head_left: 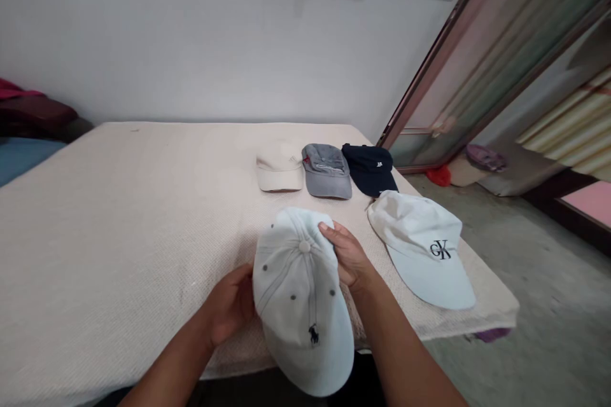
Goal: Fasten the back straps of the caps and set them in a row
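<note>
A pale baseball cap [291,273] with a small dark horse-and-rider emblem is held up over the table's front edge, its brim pointing down toward me. My left hand [233,302] grips its left side, the fingertips hidden under the cap. On the other side my right hand [346,254] is closed on the rim, thumb on top of the fabric. Just right of that hand lies a white cap [420,241] with black letters on its front. Farther back sit a cream cap [279,168], a grey cap [327,172] and a navy cap [370,168] in a row.
A cream textured cloth covers the table [133,222], which meets a plain wall [214,44] at the back. Dark red and blue items [33,121] lie beyond its left edge. At right are a glass-panelled door [429,76] and the concrete floor [539,280].
</note>
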Available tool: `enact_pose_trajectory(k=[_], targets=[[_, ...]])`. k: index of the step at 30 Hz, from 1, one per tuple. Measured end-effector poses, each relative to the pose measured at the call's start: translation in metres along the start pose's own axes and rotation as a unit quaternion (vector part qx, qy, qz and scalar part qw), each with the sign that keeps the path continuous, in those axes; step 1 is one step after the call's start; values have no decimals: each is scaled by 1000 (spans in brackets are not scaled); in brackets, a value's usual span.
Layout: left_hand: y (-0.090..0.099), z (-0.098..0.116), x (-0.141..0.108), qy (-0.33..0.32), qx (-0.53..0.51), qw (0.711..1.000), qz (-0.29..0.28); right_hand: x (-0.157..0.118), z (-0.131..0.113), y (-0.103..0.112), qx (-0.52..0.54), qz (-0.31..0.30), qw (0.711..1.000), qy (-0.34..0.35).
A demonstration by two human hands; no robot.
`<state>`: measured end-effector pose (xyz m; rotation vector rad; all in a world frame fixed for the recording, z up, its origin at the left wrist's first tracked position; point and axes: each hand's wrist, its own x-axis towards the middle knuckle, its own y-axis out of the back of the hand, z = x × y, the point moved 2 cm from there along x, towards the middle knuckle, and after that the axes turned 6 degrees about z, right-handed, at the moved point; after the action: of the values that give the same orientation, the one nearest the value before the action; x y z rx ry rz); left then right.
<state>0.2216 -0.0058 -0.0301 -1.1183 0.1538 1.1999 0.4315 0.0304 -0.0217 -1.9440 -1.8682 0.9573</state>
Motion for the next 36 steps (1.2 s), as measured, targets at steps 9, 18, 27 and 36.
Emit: enact_pose_trajectory(k=[9,18,27,36], targets=[[-11,12,52,-117,-60,985,108,6,-15,23,-28,3,999,25],[-19,34,81,-199,-61,970,128,24,-18,46,-136,185,966,120],[11,22,69,-246,-51,941,227,34,-18,61,-252,344,881,206],[38,11,17,-226,-60,954,188,-12,38,-66,-283,98,930,210]])
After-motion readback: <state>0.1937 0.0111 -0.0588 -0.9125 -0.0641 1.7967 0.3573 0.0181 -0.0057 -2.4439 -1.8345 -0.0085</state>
